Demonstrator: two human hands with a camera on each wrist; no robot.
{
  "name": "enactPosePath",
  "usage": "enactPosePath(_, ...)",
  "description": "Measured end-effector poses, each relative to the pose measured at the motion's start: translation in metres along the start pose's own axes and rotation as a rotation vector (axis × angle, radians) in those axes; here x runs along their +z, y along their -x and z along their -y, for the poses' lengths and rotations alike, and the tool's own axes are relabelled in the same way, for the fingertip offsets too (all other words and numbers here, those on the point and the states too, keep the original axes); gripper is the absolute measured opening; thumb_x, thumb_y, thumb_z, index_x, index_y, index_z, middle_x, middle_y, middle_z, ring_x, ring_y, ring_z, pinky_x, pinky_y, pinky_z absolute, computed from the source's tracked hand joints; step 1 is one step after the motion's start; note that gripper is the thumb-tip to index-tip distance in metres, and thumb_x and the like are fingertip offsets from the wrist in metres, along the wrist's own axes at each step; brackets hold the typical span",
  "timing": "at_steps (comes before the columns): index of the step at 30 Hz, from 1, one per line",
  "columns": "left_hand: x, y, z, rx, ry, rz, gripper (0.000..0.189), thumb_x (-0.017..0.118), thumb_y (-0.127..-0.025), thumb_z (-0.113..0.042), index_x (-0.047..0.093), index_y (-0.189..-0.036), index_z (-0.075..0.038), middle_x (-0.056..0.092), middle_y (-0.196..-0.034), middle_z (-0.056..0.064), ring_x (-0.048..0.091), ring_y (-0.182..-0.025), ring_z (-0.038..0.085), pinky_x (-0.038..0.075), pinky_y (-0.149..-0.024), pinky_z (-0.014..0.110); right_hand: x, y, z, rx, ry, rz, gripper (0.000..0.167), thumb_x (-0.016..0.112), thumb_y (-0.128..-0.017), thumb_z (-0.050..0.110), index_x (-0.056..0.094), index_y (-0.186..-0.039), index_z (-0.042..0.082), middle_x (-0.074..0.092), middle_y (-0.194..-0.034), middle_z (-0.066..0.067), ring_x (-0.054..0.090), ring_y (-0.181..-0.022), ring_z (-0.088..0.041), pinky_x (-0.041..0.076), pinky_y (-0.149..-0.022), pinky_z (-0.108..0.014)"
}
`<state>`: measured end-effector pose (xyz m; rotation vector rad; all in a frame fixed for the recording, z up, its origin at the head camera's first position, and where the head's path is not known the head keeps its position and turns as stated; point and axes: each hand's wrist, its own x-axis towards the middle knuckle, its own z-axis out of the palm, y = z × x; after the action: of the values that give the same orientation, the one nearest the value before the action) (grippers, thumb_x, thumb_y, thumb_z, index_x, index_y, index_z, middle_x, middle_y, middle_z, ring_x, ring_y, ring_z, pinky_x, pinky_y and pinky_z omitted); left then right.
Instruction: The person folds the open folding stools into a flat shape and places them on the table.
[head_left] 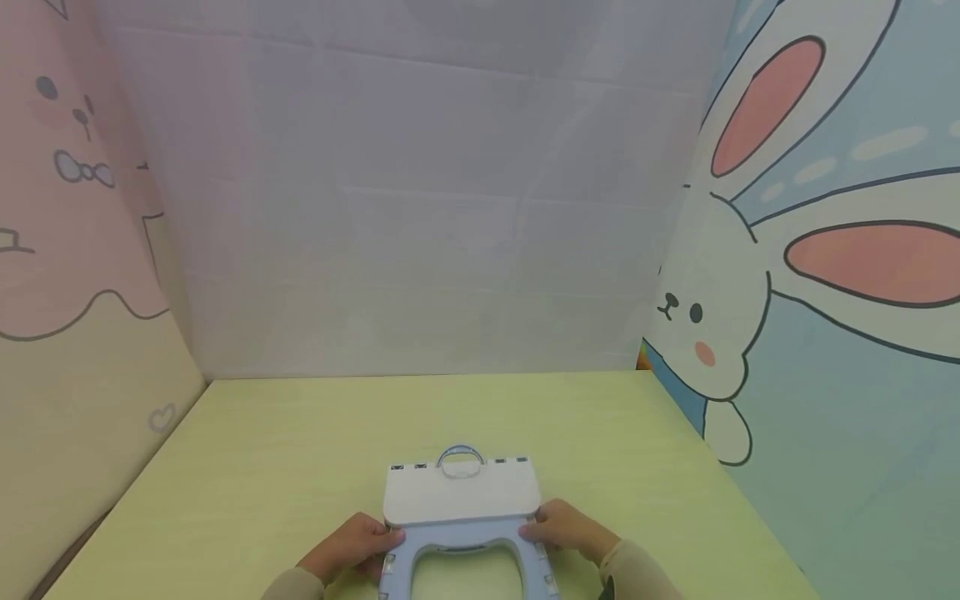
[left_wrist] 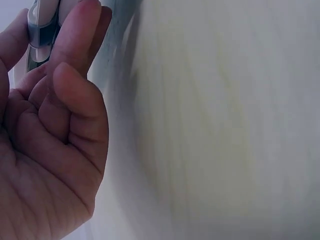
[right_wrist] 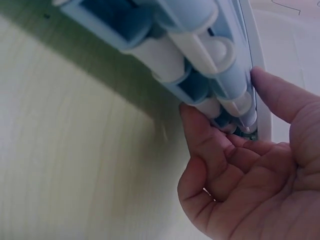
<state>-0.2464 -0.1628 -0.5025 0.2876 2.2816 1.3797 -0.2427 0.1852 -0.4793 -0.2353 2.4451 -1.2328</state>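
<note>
A folding stool (head_left: 459,495) in white and pale blue is at the near middle of the table, with a small carrying handle (head_left: 461,451) at its far edge. My left hand (head_left: 354,546) grips the stool's left side, thumb on the blue frame. On the opposite side my right hand (head_left: 572,530) holds it the same way, thumb on top and fingers curled beneath. The right wrist view shows the stool's blue and white hinge parts (right_wrist: 200,50) close over the fingers. In the left wrist view only a corner of the stool (left_wrist: 42,27) appears beyond the fingers.
The pale yellow-green table (head_left: 300,450) spreads around the stool. A plain whitish sheet (head_left: 420,208) stands along the back. Printed panels rise at both sides, the right panel (head_left: 847,433) showing a cartoon rabbit and the left panel (head_left: 75,400) a pink figure.
</note>
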Motion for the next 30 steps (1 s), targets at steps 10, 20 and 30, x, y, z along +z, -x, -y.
enactPosePath(10, 0.001, 0.003, 0.003, 0.022, 0.013, 0.058, 0.036, 0.062, -0.093, -0.028, 0.067, -0.076, 0.003, 0.065, -0.06, 0.007, 0.058, -0.049, 0.009, 0.041, -0.05, 0.021, 0.0, 0.001, -0.001, 0.015, 0.006, 0.035, 0.032, 0.068, -0.085, 0.019, 0.046, -0.062, 0.016, 0.042, -0.055, 0.006, 0.037, -0.052, -0.009, 0.031, -0.053, -0.022)
enactPosePath(20, 0.007, 0.005, 0.002, 0.02, -0.022, 0.074, 0.035, 0.061, -0.094, -0.027, 0.064, -0.072, -0.001, 0.057, -0.053, -0.003, 0.052, -0.045, 0.005, 0.038, -0.048, 0.019, 0.001, 0.005, -0.005, 0.021, 0.046, 0.034, 0.032, 0.068, -0.085, 0.019, 0.047, -0.061, 0.014, 0.043, -0.055, 0.005, 0.038, -0.053, -0.01, 0.032, -0.052, -0.023)
enactPosePath(30, 0.005, 0.004, -0.011, 0.011, -0.114, 0.044, 0.033, 0.064, -0.092, -0.025, 0.061, -0.066, -0.004, 0.053, -0.047, -0.004, 0.052, -0.042, 0.006, 0.041, -0.047, 0.021, -0.002, 0.007, -0.003, 0.003, 0.066, -0.004, 0.029, 0.072, -0.082, 0.017, 0.053, -0.061, 0.009, 0.048, -0.055, 0.005, 0.044, -0.051, -0.009, 0.039, -0.05, -0.022)
